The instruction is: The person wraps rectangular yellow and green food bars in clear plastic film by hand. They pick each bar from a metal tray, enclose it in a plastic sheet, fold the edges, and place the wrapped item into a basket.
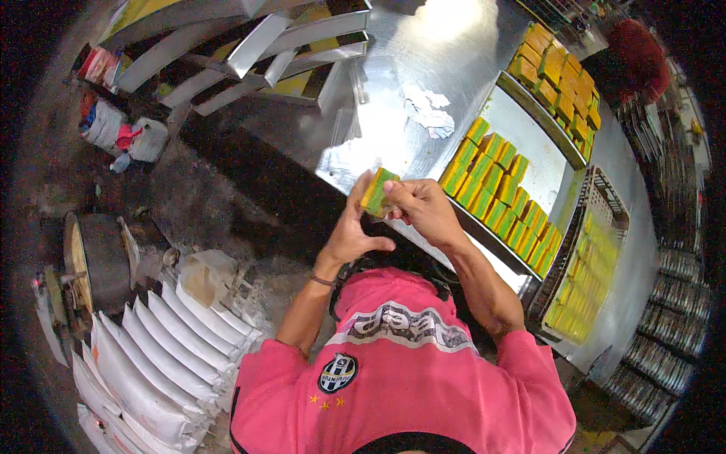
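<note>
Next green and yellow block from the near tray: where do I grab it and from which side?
Probably an end block of the rows on the near tray, from above: neighbours press its sides, while its top and outer end are free. Pinch across its narrow faces, as the left hand and right hand hold the lifted block.

Green-and-yellow layered block [376, 191]; matching green-yellow blocks [499, 193] on a silver metal tray [538, 163]; yellow pieces in grey crate [605, 198]; pink shirt [401, 378]; white sacks [151, 356].

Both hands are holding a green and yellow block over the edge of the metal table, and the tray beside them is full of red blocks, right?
Not quite. The head view shows the tray holds green and yellow blocks, not red ones. Both the left hand and right hand do hold a green and yellow block.
</note>
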### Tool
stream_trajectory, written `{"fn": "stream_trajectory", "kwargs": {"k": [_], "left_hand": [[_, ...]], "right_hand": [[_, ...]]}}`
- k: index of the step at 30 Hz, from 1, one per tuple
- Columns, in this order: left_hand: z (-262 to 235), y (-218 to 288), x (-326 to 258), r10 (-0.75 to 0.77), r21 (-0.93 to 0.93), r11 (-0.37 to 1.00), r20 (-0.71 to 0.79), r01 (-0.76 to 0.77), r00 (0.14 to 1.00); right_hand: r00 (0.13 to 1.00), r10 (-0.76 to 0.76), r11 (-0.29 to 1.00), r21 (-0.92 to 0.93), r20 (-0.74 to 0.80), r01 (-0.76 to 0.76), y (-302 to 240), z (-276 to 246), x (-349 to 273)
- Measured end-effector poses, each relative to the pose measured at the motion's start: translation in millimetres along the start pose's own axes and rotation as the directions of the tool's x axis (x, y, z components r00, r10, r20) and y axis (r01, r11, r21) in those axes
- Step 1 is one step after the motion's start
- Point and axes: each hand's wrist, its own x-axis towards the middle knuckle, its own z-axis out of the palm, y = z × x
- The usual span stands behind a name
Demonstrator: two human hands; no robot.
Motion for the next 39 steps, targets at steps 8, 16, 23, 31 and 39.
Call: {"fn": "stream_trajectory", "kwargs": {"k": [8, 16, 23, 31, 39], "left_hand": [[-15, 32, 8, -0.239, -0.289, 0.918, 0.148, 0.273, 0.960], [-36, 80, 1, -0.338, 0.497, 0.845, 0.207, 0.199, 0.918], [-92, 48, -32, -0.211, 0.231, 0.955, 0.081, 0.187, 0.974], [-69, 15, -25, -0.542, 0.169, 0.840, 0.211, 0.515, 0.814], [-106, -20, -80, -0.471, -0.581, 0.749, -0.129, 0.318, 0.873]], "right_hand": [[0.829, -0.556, 0.723, -0.460, 0.055, 0.515, -68, -54, 3], [0.626, -0.084, 0.649, -0.434, 0.775, 0.625, -80, -36, 19], [0.746, 0.067, 0.478, -0.678, 0.662, 0.559, 12, 19, 18], [0.607, -0.253, 0.749, -0.244, 0.754, 0.616, -27, -10, 61], [0.882, -0.412, 0.442, -0.897, -0.227, -0.024, 103, -190, 222]]}}
